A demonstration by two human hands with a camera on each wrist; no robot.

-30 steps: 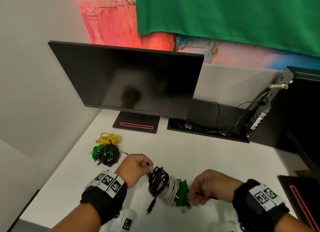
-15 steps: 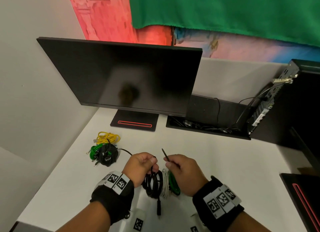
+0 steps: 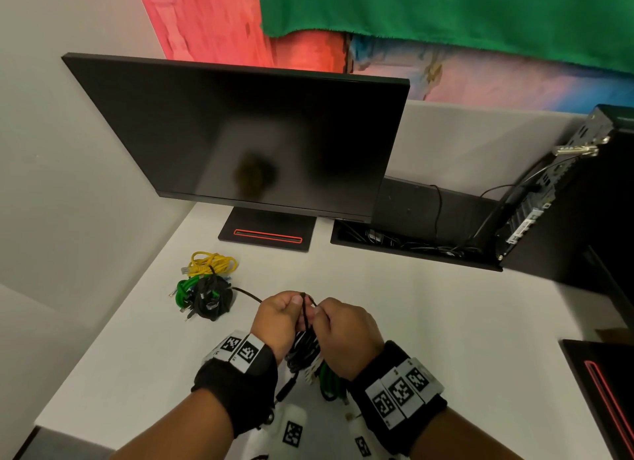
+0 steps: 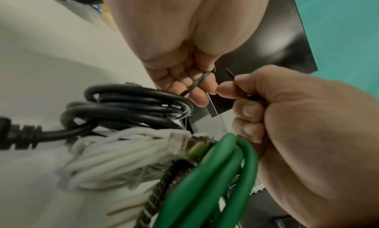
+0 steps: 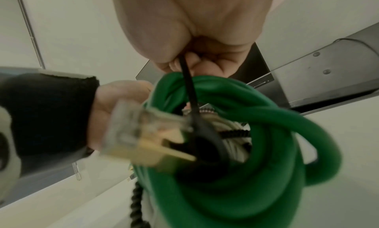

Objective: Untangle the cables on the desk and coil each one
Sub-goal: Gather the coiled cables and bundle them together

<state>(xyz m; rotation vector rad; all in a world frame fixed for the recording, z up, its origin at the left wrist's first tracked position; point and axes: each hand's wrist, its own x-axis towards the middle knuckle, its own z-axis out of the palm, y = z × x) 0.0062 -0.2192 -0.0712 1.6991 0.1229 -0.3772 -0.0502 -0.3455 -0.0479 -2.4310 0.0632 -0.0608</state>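
Both hands [image 3: 310,317] pinch a tie [image 3: 304,310] round the coiled bundle [image 3: 305,356] (2nd pile [image 3: 206,291] already on desk [image 3: 429,322]), approx. nearly done.

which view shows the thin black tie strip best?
Left wrist: both ends of the thin black tie strip show, pinched by the left hand and right hand. Right wrist shows one strand; head shows only a small loop.

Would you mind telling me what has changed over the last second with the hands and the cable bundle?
The right hand swung from the bundle's right side up to meet the left hand; both now pinch the thin black tie above the coiled cable bundle, which hangs between the wrists. The left hand kept its grip throughout. The cable pile by the monitor stayed put.
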